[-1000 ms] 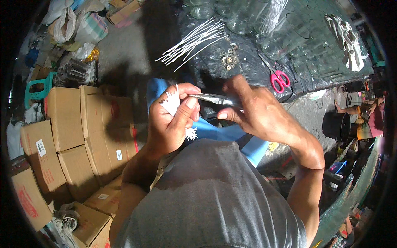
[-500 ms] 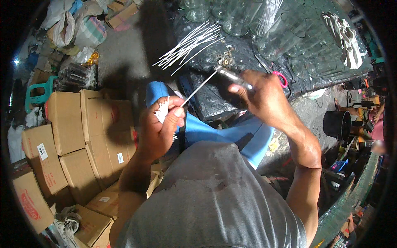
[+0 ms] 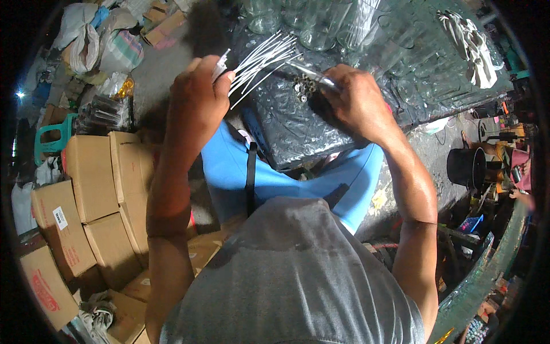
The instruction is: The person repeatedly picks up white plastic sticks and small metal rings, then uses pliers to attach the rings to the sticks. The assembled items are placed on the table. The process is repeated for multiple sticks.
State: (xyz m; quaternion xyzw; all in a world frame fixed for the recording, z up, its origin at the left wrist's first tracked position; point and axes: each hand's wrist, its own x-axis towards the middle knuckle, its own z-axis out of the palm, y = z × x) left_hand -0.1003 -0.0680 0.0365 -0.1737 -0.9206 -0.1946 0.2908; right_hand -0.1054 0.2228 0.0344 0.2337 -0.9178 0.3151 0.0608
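Note:
My left hand (image 3: 200, 97) is closed around a bunch of short white pieces (image 3: 220, 67), whose ends stick out past the thumb. It is held at the left end of a loose pile of thin white strands (image 3: 264, 57) on the black plastic-covered table (image 3: 298, 135). My right hand (image 3: 360, 97) grips a slim, shiny silver tool (image 3: 314, 74), its tip pointing left toward the strands; the exact kind cannot be made out. Under that tool sits a small heap of ring-shaped metal bits (image 3: 303, 87). A bit of pink (image 3: 389, 108) shows beside my right wrist.
Many clear glass jars (image 3: 318, 34) stand at the table's far side, one holding upright white strands (image 3: 362, 23). White cloth gloves (image 3: 472, 51) lie on the right. Cardboard boxes (image 3: 89, 178) are stacked at left, near a green stool (image 3: 54, 137). A black bucket (image 3: 465, 167) stands at right.
My left hand has moved forward and left to the strand pile. The strand that stretched between it and the tool is no longer seen there. My right hand has shifted slightly forward with the tool.

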